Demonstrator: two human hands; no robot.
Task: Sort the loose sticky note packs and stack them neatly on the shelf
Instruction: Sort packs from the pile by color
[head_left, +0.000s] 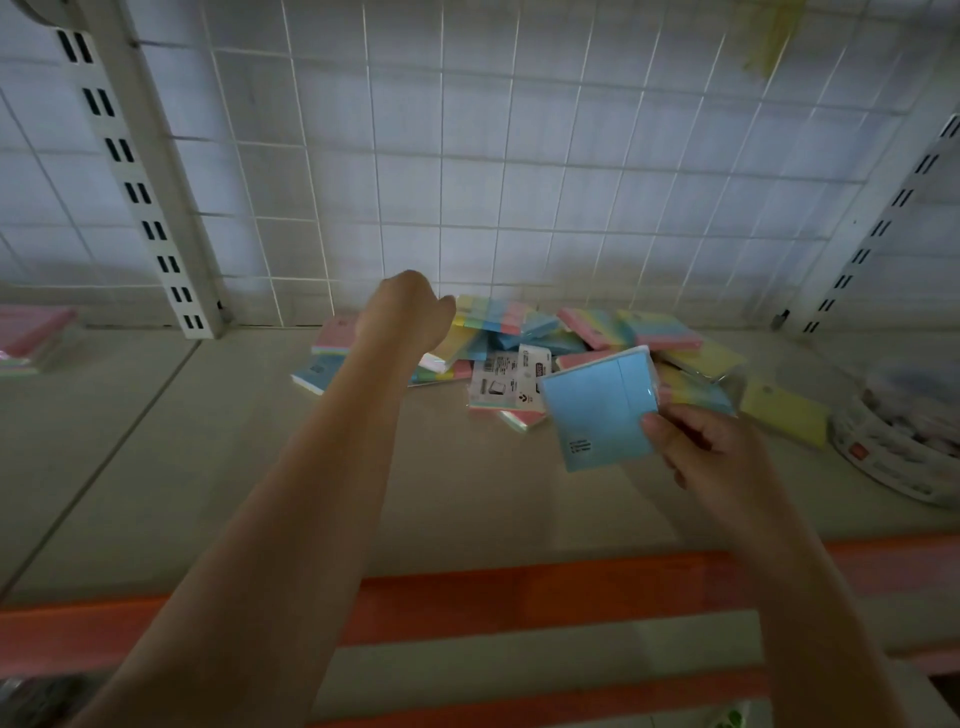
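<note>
Right hand (701, 441) grips a blue sticky note pack (602, 410) by its lower right corner, thumb on the front face, pack held tilted above the shelf (208, 441) just in front of the pile. Left hand (408, 312) reaches far back to the loose pile of sticky note packs (519, 353) against the wire grid back panel (467, 156); seen from the back of the wrist, fingers hidden and blurred, so cannot tell if it grasps anything, though it sits right at a multicolour striped pack (493, 312). Pile is a jumble: pink, blue, yellow and pastel packs overlapping at angles, one pack lying label side up (501, 379) near the front. A yellow pack (784, 415) lies flat apart from the pile, to its right. A blue pack (317, 374) lies partly under the left forearm. Far left on the shelf, a small stack of pink-topped packs (36, 332), blurred. Far right edge, a white round basket (893, 447) with small items inside, too blurred to name. Orange front rail (519, 587) runs along the shelf edge. White slotted uprights (135, 176) stand at both sides.
</note>
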